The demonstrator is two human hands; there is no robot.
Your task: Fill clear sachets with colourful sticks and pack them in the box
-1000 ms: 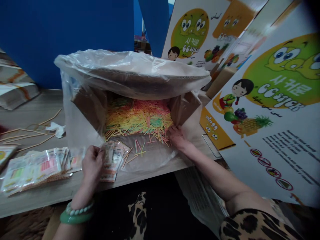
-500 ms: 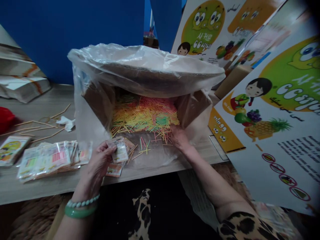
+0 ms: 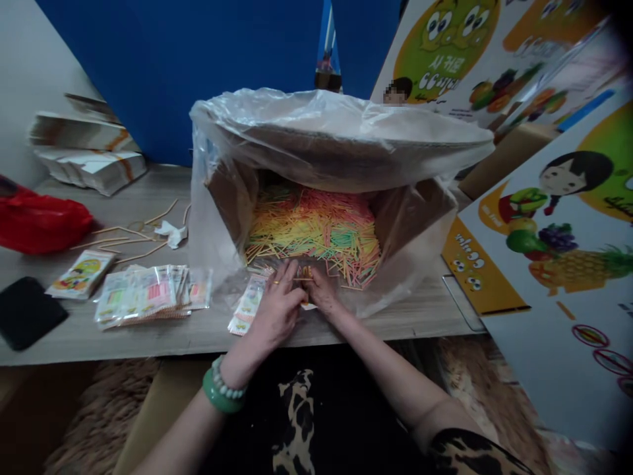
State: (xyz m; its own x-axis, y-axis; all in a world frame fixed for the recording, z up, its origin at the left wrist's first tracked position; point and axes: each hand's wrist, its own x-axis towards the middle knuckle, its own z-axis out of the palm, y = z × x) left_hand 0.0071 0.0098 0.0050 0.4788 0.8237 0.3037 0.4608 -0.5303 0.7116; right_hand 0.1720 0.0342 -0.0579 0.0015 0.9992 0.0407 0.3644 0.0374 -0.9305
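Yellow, pink and green sticks (image 3: 316,227) lie heaped in an open box (image 3: 410,208), its cardboard walls wrapped in a clear plastic liner (image 3: 356,125) that spills over the front edge onto the tabletop (image 3: 163,342). Just before the heap, at the near edge of the box, the two hands meet over a small packet (image 3: 307,271), mostly covered by them. The left hand (image 3: 278,305), with a ring on one finger and a green bangle (image 3: 218,396) and beads (image 3: 228,384) at the wrist, has its fingers bent in and gripping the packet. The right hand (image 3: 325,294) comes in from the other side, fingers bent close to the packet; I cannot tell whether they are closed on anything.

More packets (image 3: 244,309) lie just left of the left hand, and a pile (image 3: 153,293) of filled ones sits farther left. Beyond that pile are a carton (image 3: 82,274), a black pad (image 3: 30,313), a red bag (image 3: 42,221) and a crumpled tissue (image 3: 171,233). Large printed boxes (image 3: 558,244) stand at the right.
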